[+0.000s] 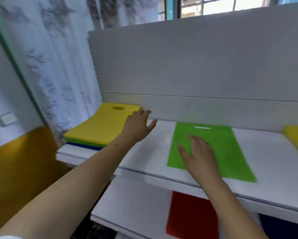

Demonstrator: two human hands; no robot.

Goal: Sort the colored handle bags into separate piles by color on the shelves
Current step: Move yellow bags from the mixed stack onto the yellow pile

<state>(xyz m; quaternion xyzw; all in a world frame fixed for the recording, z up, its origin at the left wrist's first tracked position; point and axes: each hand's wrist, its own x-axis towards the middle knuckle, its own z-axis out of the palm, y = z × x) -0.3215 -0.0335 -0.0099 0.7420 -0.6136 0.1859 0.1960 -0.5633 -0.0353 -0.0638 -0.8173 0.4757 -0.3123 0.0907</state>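
Two bare forearms reach over the upper shelf [274,163]: right hand [199,152] flat on the green bag [229,152], empty left hand [137,126] spread nearer the mixed stack [100,128] lying leftward.

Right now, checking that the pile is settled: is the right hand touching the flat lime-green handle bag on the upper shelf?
Touching. The head view shows the right hand lying flat on the flat lime-green handle bag, fingers spread, no gap visible.
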